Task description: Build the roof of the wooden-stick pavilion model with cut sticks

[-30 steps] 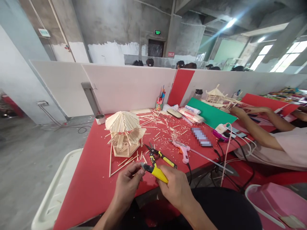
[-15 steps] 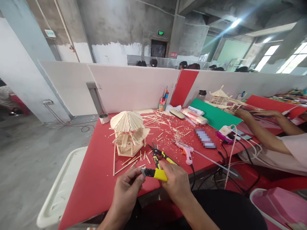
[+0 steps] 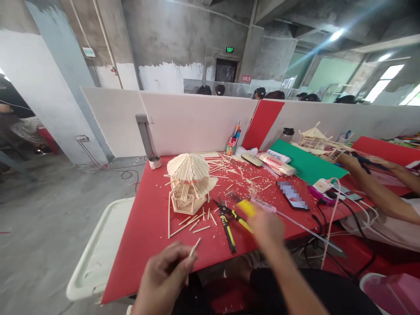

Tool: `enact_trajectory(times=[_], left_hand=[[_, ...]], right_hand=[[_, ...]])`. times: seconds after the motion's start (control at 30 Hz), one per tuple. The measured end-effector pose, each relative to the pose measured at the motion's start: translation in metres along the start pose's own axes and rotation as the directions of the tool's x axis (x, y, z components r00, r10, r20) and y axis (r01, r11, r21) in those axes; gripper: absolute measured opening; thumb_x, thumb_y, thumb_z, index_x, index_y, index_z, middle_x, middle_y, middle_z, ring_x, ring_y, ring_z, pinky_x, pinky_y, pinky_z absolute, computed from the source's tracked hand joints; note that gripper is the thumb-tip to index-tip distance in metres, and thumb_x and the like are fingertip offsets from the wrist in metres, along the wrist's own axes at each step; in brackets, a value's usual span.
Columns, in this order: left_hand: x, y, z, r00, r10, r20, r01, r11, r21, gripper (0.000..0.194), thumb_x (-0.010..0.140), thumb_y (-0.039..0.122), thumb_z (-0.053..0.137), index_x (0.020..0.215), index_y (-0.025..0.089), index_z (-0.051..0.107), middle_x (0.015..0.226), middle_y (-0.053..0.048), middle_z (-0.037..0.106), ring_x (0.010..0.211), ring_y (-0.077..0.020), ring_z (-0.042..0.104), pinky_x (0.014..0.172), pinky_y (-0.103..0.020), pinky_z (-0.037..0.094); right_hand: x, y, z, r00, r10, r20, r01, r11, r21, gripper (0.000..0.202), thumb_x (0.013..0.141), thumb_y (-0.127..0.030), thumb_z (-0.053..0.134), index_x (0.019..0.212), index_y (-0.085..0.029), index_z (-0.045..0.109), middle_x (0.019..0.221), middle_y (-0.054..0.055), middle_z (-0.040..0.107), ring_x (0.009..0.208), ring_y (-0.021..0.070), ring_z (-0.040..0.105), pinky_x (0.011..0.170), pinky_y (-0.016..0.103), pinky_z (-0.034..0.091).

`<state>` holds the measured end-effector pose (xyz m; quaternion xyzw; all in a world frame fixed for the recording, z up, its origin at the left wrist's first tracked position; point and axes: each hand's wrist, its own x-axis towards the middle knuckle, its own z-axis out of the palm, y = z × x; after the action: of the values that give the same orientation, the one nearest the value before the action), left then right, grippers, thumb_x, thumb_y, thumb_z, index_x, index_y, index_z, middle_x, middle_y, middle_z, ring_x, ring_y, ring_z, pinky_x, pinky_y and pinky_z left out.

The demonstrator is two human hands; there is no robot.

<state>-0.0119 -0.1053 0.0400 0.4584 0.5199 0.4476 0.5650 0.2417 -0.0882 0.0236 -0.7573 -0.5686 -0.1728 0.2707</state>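
Red table (image 3: 131,258); left hand (image 3: 166,273) grips stick (image 3: 196,246); right hand (image 3: 269,227), apparently, knife (image 3: 246,208).

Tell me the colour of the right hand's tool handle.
Yellow; the handle shows best, though blurred, in the head view.

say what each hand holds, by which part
Left hand: a thin stick, pinched below its exposed upper end. Right hand: a blurred yellow tool, by its handle.

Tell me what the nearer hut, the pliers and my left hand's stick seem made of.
Hut: probably bare wood, from its pale, matte sticks. Pliers: dark, likely metal head; yellow-and-black handles, perhaps plastic or rubber. Stick: same pale, unpainted look, likely wood.
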Motion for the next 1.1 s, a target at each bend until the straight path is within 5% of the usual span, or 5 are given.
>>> enact_trajectory(times=[0.17, 0.33, 0.47, 0.83, 1.1], left_hand=[[0.005, -0.007, -0.005, 0.997, -0.074, 0.003, 0.074, 0.995, -0.065, 0.045, 0.053, 0.054, 0.081, 0.073, 0.014, 0.074, 0.053, -0.002, 0.058, 0.044, -0.0091, 0.046, 0.037, -0.017, 0.033], [0.020, -0.003, 0.014, 1.000, -0.015, 0.011, 0.016, 0.997, -0.078, 0.043, 0.053, 0.050, 0.082, 0.076, 0.014, 0.075, 0.053, -0.001, 0.060, 0.041, -0.0070, 0.045, 0.037, -0.017, 0.033], [0.022, -0.004, 0.016, 0.999, 0.047, -0.016, -0.048, 0.998, -0.048, 0.039, 0.055, 0.046, 0.082, 0.077, 0.014, 0.076, 0.055, 0.000, 0.060, 0.044, -0.0063, 0.044, 0.040, -0.017, 0.036], [0.044, -0.009, 0.024, 0.993, -0.106, 0.048, 0.115, 0.968, -0.223, 0.041, 0.056, 0.045, 0.084, 0.079, 0.014, 0.069, 0.044, 0.006, 0.048, 0.037, -0.0032, 0.033, 0.034, -0.014, 0.025], [0.083, 0.004, 0.024, 0.967, -0.143, 0.209, 0.230, 0.839, -0.492, 0.034, 0.056, 0.029, 0.087, 0.077, 0.008, 0.071, 0.054, 0.004, 0.051, 0.044, -0.0016, 0.038, 0.035, -0.011, 0.028]], right_hand=[[0.023, 0.036, -0.027, 0.986, 0.168, -0.017, -0.168, 0.985, -0.023, 0.027, 0.082, -0.026, 0.055, 0.104, -0.018, 0.069, 0.065, 0.008, 0.066, 0.053, 0.0189, 0.057, 0.053, 0.027, 0.035], [-0.024, -0.019, -0.009, 0.937, -0.105, 0.333, -0.035, 0.921, 0.388, 0.024, 0.084, -0.032, 0.054, 0.101, -0.023, 0.069, 0.083, 0.005, 0.073, 0.070, 0.0198, 0.067, 0.062, 0.025, 0.047], [-0.048, -0.043, -0.007, 0.913, -0.201, 0.355, -0.037, 0.825, 0.564, 0.026, 0.081, -0.020, 0.050, 0.099, -0.025, 0.068, 0.088, 0.003, 0.073, 0.077, 0.0184, 0.068, 0.070, 0.025, 0.050], [-0.039, -0.053, 0.028, 0.900, -0.131, 0.415, 0.076, 0.986, 0.146, 0.040, 0.082, -0.016, 0.054, 0.122, -0.014, 0.059, 0.101, 0.015, 0.070, 0.083, 0.0242, 0.069, 0.066, 0.030, 0.050], [-0.016, -0.077, 0.025, 0.979, -0.182, 0.090, 0.108, 0.842, 0.529, 0.025, 0.093, -0.027, 0.045, 0.098, -0.021, 0.069, 0.087, 0.006, 0.067, 0.081, 0.0175, 0.063, 0.075, 0.028, 0.047]])
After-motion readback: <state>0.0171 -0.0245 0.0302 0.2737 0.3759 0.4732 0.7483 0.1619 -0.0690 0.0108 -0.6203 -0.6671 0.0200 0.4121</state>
